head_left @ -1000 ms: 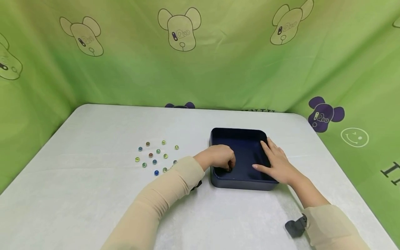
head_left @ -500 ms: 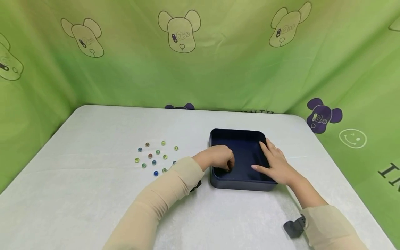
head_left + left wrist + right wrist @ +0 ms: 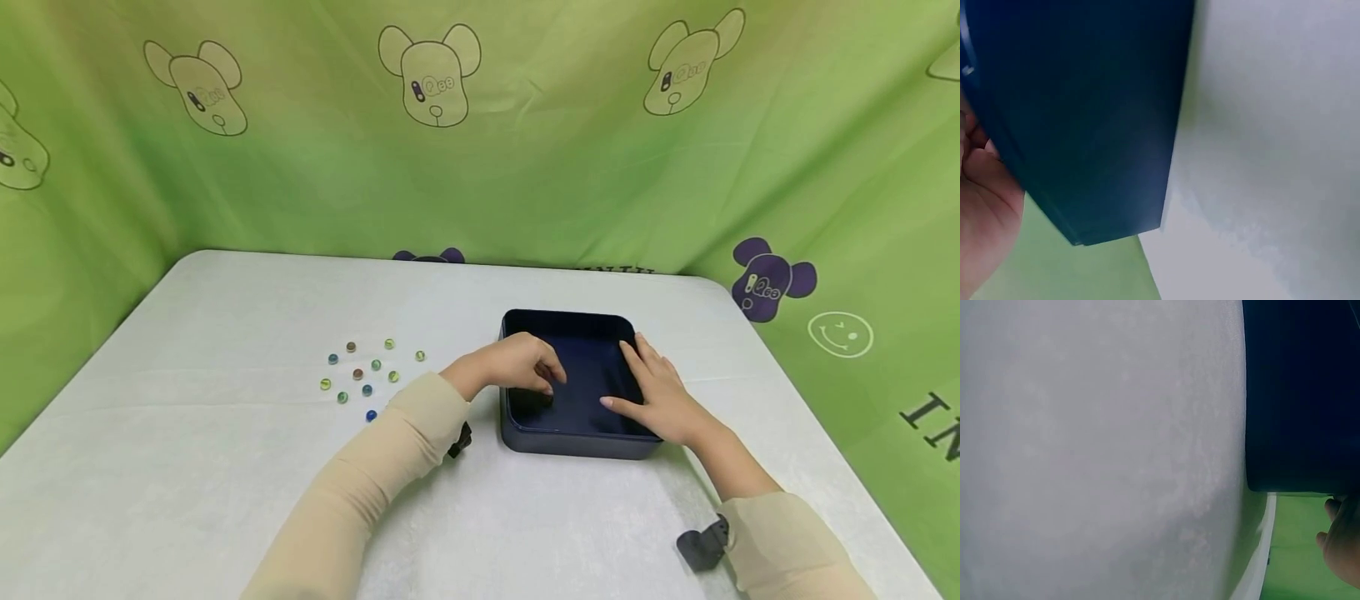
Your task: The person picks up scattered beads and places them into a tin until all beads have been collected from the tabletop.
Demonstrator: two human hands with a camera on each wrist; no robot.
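Left grip [image 3: 521,362]: fingers loosely bent, parted, inside a dark-blue, round-cornered open box [image 3: 581,444]. Right grip [image 3: 660,400]: fingers spread over box's right rim. Multicoloured round glass marbles [image 3: 357,374] scattered left of left grip, on white worktop [image 3: 187,467].

The left hand [image 3: 517,363] hides part of the dark box [image 3: 581,444], and the head view's lower edge cuts off both sleeves [image 3: 367,492].

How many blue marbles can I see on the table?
3. The first marble lies at the group's left, toward the back; the second marble near its middle; the third marble at its near edge, beside the left sleeve, which may hide more.
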